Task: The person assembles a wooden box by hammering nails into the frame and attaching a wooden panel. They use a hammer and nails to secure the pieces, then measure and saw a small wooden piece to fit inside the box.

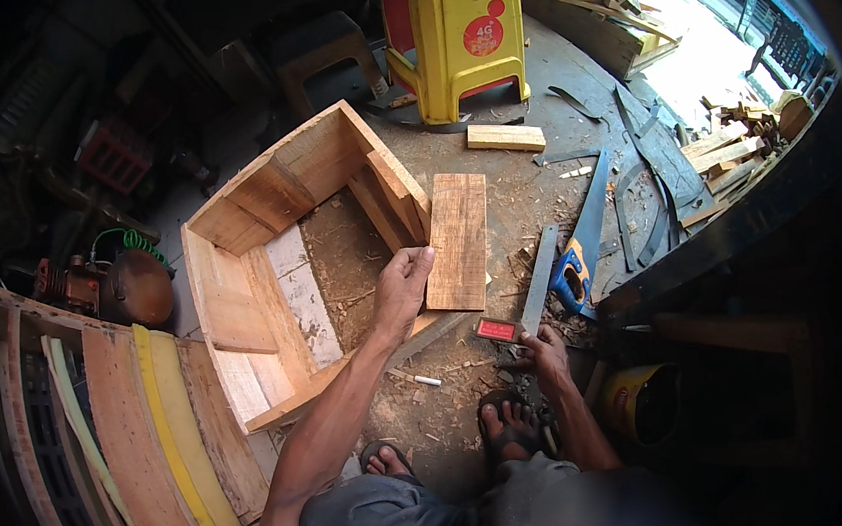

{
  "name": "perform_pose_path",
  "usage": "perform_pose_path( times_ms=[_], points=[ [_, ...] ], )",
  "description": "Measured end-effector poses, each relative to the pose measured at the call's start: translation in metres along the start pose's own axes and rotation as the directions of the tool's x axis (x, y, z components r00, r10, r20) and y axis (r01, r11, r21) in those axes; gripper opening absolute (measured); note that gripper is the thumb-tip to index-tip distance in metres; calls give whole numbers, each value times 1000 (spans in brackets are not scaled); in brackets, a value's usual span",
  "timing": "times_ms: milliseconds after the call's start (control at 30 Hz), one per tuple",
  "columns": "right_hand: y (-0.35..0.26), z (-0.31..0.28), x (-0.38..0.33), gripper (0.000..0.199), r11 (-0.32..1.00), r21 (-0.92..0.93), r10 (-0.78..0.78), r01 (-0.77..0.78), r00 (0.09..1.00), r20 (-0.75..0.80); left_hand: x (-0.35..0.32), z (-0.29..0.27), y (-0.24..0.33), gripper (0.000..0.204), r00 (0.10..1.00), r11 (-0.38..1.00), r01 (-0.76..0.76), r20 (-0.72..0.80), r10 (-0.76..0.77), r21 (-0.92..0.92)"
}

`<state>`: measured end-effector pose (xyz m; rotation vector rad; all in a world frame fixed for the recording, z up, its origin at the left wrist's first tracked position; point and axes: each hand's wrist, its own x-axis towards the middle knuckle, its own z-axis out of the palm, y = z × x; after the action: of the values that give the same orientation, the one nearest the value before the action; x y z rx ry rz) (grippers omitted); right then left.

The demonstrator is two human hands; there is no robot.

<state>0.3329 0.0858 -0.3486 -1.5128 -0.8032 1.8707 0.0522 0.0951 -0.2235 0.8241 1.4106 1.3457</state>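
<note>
My left hand point(404, 286) grips the left edge of a short wooden board point(458, 241), its thumb on the near face and the other fingers partly hidden. The board stands up near the corner of an open wooden frame point(240, 303) made of joined planks; whether the two touch I cannot tell. In my right hand point(545, 358) is a try square point(540, 282), held at the joint of its metal blade and its stock with a red label. The blade points away from me, to the right of the board.
A blue handsaw point(587, 227) with an orange-and-blue handle lies beyond the square. Farther off are a wood offcut point(506, 137) and a yellow plastic stool point(458, 43). Scrap wood point(731, 154) is piled at far right. A slatted wooden piece point(122, 418) stands at near left, and shavings litter the floor.
</note>
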Motion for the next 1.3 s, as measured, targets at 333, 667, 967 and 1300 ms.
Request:
perform_pose_path(
  times_ms=[333,667,967,1300],
  points=[
    [-102,42,-119,37,938,88,-345,334,916,206,-1,0,-2,50,980,936,-112,-119,160,335],
    [-111,86,-121,41,990,20,-136,139,910,393,0,-1,-7,48,965,892,-147,-135,224,427],
    [-107,87,-120,37,994,14,-102,104,925,366,5,-5,-10,59,899,728,-352,-3,437,589],
    [-103,83,-114,37,994,13,-103,107,913,396,-7,11,24,65,985,857,-159,24,168,490]
  ],
)
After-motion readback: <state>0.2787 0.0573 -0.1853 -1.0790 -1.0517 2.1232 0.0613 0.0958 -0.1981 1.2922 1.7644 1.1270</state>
